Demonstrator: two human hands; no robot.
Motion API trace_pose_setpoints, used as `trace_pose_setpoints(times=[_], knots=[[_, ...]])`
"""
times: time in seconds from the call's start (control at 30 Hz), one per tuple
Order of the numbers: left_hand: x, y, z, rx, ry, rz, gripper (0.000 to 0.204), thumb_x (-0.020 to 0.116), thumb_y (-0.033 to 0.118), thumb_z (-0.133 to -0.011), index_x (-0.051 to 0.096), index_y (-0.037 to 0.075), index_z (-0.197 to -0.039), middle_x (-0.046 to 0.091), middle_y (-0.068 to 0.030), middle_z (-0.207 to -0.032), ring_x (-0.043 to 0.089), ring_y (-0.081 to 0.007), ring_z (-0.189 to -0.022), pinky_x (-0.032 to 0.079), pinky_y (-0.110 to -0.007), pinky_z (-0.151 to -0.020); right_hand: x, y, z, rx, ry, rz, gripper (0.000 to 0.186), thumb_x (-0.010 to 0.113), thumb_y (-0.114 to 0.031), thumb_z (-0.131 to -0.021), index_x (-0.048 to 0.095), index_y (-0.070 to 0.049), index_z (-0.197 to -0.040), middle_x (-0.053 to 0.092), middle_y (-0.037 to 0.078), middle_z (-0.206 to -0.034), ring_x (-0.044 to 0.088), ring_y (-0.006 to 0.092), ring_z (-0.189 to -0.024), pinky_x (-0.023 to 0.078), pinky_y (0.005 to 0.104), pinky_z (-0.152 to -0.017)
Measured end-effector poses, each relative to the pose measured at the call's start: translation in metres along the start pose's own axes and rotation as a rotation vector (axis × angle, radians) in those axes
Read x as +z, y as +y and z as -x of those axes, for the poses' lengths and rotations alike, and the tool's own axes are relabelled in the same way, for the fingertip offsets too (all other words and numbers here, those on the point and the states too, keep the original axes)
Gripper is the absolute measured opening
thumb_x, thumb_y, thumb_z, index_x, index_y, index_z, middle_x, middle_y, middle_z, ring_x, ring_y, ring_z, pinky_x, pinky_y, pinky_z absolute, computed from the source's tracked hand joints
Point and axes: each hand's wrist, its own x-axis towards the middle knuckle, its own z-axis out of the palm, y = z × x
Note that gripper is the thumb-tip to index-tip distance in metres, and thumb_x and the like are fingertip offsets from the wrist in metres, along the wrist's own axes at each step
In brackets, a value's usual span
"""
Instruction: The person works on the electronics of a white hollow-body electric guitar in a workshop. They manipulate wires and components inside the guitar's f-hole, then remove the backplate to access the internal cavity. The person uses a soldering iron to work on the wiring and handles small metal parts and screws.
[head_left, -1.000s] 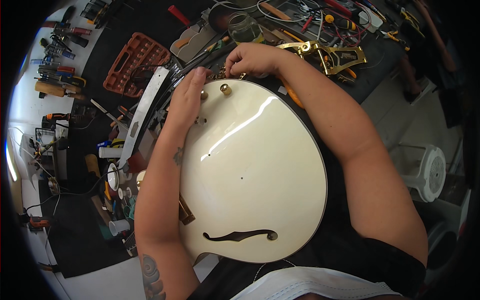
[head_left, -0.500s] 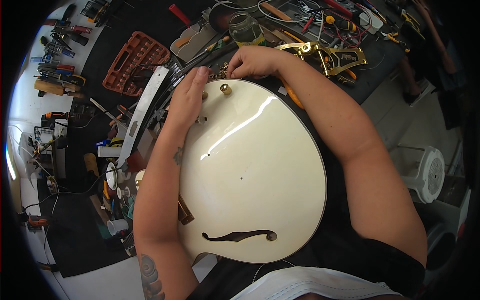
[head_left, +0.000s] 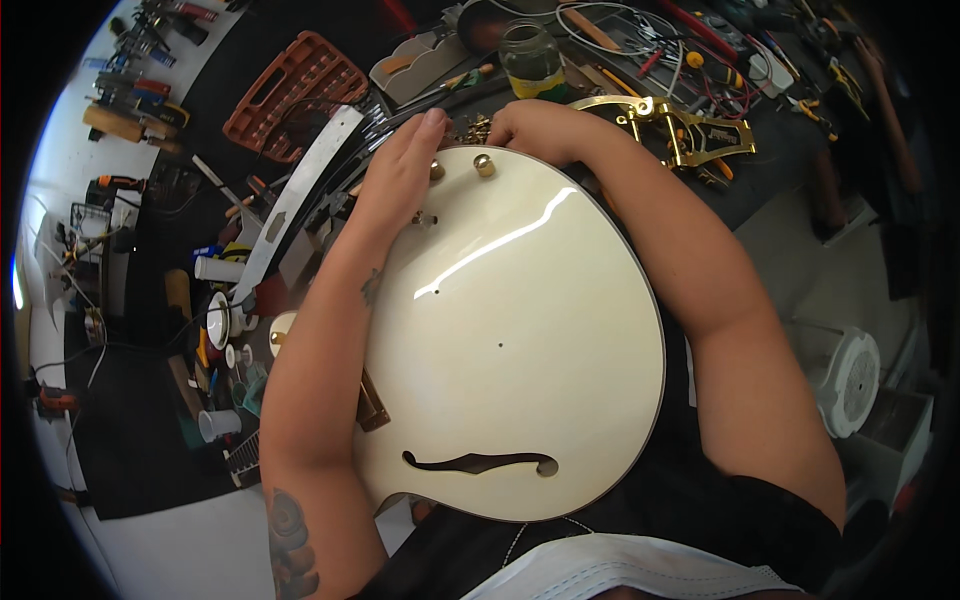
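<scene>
Guitar (head_left: pixel 540 310) sits against shirt (head_left: pixel 470 540), prob. for support. L hand (head_left: pixel 400 165) lies along guitar's far-left edge, prob. steadying it, fingertips hidden; R hand (head_left: pixel 530 132)'s at guitar's far rim, fingers curled. Can't tell either grip.

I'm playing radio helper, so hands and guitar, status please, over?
Left hand at cream guitar, beside gold knobs. Right hand at its far edge, fingertips hidden. Guitar face-up. Small gold parts close by that edge.
</scene>
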Motion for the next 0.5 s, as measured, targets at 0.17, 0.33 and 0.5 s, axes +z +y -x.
trace_pose_setpoints(times=[0.17,0.33,0.5], knots=[[-0.011,-0.013,-0.017,-0.092,0.089,0.345,0.071,0.043,0.060,-0.113,0.066,-0.006,-0.127,0.075,-0.0165,-0.115,0.067,-0.0204,-0.105,0.051,-0.034,-0.100,0.008,-0.005,0.005,-0.047,0.195,-0.086,0.034,0.084,-0.017,-0.089,0.077,-0.002,-0.118,0.079,0.012,-0.108,0.075,0.0226,-0.100,0.057,0.0374,-0.090],[-0.025,-0.012,-0.016,-0.139,0.101,0.569,0.064,0.043,0.057,-0.114,0.067,0.000,-0.127,0.075,-0.0165,-0.120,0.066,-0.0240,-0.113,0.049,-0.038,-0.106,0.001,-0.019,0.013,0.009,0.164,-0.095,0.030,0.081,-0.018,-0.093,0.075,0.000,-0.116,0.079,0.012,-0.106,0.073,0.0197,-0.096,0.057,0.0352,-0.088],[-0.040,-0.021,-0.013,-0.073,0.006,0.419,0.055,0.052,0.048,-0.113,0.069,-0.003,-0.126,0.074,-0.0159,-0.123,0.066,-0.0251,-0.118,0.049,-0.039,-0.108,-0.004,-0.018,0.006,0.051,0.063,-0.157,0.024,0.080,-0.014,-0.093,0.077,0.001,-0.112,0.080,0.008,-0.100,0.072,0.0158,-0.089,0.057,0.0340,-0.083]])
